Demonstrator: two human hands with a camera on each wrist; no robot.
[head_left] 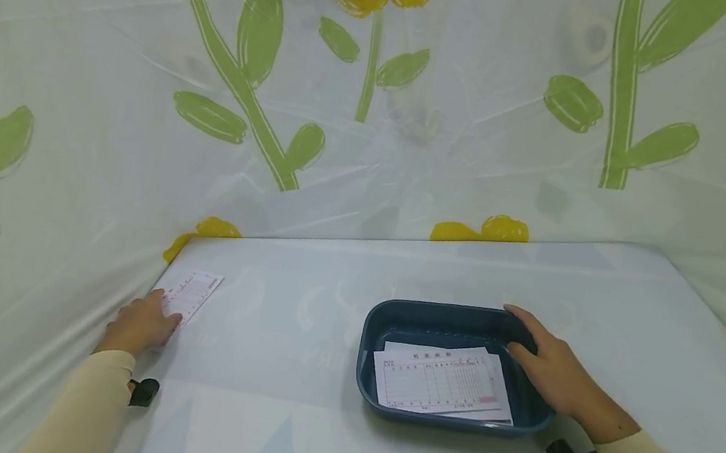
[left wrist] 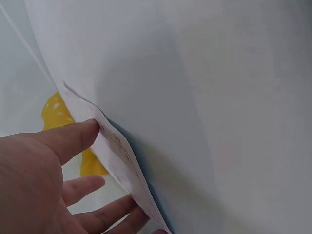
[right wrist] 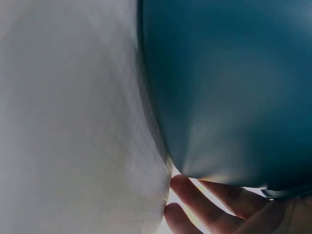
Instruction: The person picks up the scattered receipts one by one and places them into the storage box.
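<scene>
Left hand (head_left: 140, 325) pinches a slip; right hand (head_left: 549, 365) grips the tray.

Thumb above and fingers below, the left hand nips the pink-lined paper slip (head_left: 189, 295) at the table's (head_left: 280, 416) edge, lower left of the head view. Lower right of centre, the right hand's fingers curl over the dark blue tray's (head_left: 377, 321) right rim; printed forms (head_left: 435, 382) lie inside.

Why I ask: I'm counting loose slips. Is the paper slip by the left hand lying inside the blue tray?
No, the paper slip lies on the table under the left hand, well apart from the blue tray.
</scene>
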